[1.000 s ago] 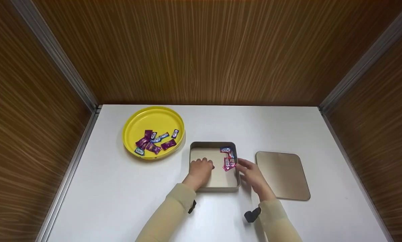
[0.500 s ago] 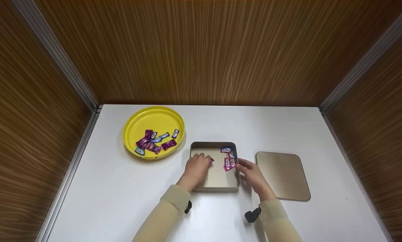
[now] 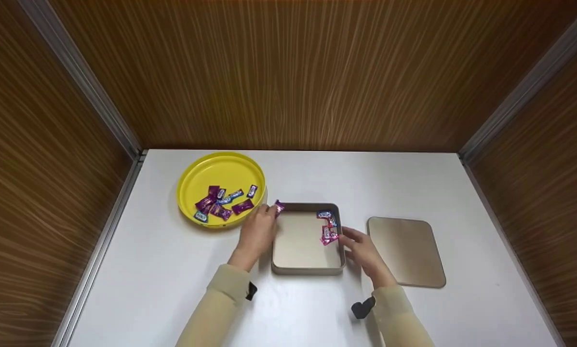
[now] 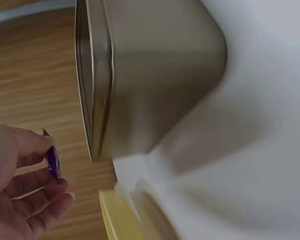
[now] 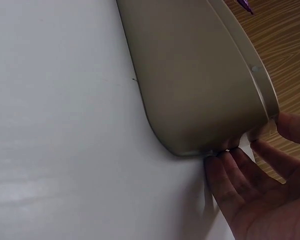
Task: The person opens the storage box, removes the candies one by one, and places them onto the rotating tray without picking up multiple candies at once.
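My left hand [image 3: 258, 232] pinches a purple wrapped candy [image 3: 279, 207] between thumb and fingers, over the left rim of a square metal tin [image 3: 307, 271]. In the left wrist view, that candy [image 4: 52, 159] stands on edge in the fingertips, beside the tin's open top. My right hand [image 3: 365, 253] rests its fairly straight fingers against the tin's right outer wall, as the right wrist view also shows, with one fingertip at the rim. Inside the tin, blue candies [image 3: 324, 215] and pink candies [image 3: 327, 234] lie along the right wall.
A round yellow tray [image 3: 221, 166] at the back left holds several purple candies [image 3: 242, 207] and several blue candies [image 3: 225, 200]. The flat metal lid [image 3: 406, 253] lies right of the tin on the white table [image 3: 375, 183]. Wood-grain panels [image 3: 288, 77] enclose the back and sides.
My left hand has lifted the purple candy out of the tin's left part and moved left and back toward the yellow tray. The right hand and the tin stay put.
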Available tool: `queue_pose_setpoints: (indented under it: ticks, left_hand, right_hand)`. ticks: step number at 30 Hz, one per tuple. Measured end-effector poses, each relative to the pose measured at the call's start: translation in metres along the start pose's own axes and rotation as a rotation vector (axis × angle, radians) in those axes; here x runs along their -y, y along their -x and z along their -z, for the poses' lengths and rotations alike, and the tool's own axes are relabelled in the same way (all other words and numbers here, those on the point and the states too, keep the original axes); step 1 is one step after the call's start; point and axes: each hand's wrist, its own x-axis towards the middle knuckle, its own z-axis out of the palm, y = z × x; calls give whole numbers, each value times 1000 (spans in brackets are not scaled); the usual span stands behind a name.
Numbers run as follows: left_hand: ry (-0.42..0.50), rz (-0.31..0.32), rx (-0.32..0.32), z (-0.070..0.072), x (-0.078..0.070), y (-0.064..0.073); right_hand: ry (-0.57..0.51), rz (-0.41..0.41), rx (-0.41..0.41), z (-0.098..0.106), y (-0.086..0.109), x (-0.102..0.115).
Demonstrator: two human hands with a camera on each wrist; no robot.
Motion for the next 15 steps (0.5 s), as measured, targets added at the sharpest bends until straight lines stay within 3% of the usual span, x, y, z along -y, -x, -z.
queue_pose_setpoints:
  ticks: [10, 15]
  left_hand:
    - [44, 189, -47, 15, 55, -4]
    - [58, 295, -10, 17, 78, -3]
  right_hand:
    - [21, -4, 4, 0, 0, 2]
    - [26, -4, 10, 0, 1, 2]
